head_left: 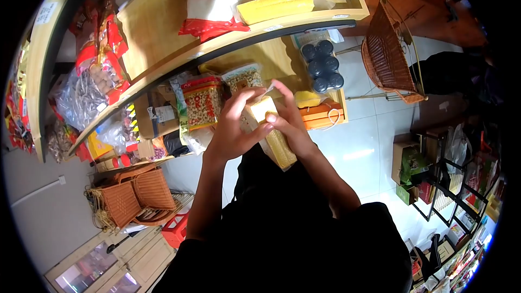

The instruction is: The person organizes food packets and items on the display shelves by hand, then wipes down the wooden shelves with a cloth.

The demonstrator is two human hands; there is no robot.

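Head view presents a wooden shelf unit [149,27], which is the largest thing, with an upper and a lower level. To the right of it stands a wicker basket [382,54] on the tiled floor [355,144]. On the upper level lies a big red-and-white bag [209,8], and just beside it a yellow block [274,7]. On the lower level are a red-topped bag [202,103], a clear bag [242,77] of small pale pieces, and a group of dark-lidded jars [323,65].

Both hands are in front of this lower level. Between them is a long grain pack [279,149] in clear plastic, tilted, its lower end free. The left hand [230,125] holds the upper part, its fingers curved around the left side. The right hand [293,122] closes its fingers on the other side. The two thumbs press near each other on the pale upper face.
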